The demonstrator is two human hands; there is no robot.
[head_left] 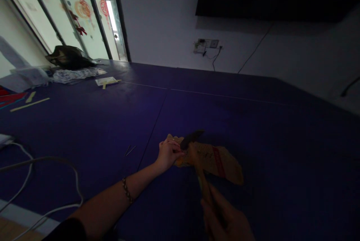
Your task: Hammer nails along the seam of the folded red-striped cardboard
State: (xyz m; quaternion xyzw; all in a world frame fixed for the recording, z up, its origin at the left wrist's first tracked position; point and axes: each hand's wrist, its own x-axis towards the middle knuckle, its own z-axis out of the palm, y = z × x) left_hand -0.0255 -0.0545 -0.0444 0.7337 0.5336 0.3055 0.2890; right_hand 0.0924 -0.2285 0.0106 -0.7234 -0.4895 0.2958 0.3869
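Note:
My right hand (pixel 225 214) is wrapped round the wooden handle of a hammer (pixel 191 139), whose dark head is over the left part of a brown, flat piece (pixel 232 166) with a red band. My left hand (pixel 168 154) rests at the left end of that piece, thumb and fingers pinched together close beside the hammer head. What the left fingers hold is too small and dark to make out. Two thin metal rods or nails (pixel 129 151) lie on the purple surface (pixel 112 128) to the left of my left hand.
White cables (pixel 78 184) loop at the lower left. Farther back at the left are yellow strips (pixel 29 105), a small white tray (pixel 106 81), crumpled plastic (pixel 73 75) and a dark bag (pixel 69 57). A wall with sockets (pixel 206 45) and a black screen stands behind.

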